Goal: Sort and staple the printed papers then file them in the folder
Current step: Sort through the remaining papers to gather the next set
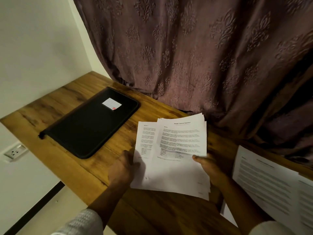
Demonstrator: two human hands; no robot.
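In the lower middle of the frame, the left hand (124, 167) is gripping the left edge of a loose stack of printed papers (172, 167), fingers curled under the sheets and the thumb lying on top. The right hand (209, 165) is grasping the stack's right edge, its thumb pressing flat on the top page. The sheets are thin, white and rectangular, fanning out unevenly so that offset corners are showing at the top and lower right. The top page is carrying a bold heading, blocks of small text and a shaded table. To the left of the stack, centre-left in the frame, a black folder (91, 128) with rounded corners and a matte surface is lying flat and closed on the wooden desk (55, 106), a small white label (111, 103) sitting near its far end. The desk's grain is showing in warm brown streaks. At the lower right, more printed sheets (267, 184) are lying spread on the desk. A mauve curtain (203, 48) with an embossed floral pattern is hanging in folds across the upper frame.
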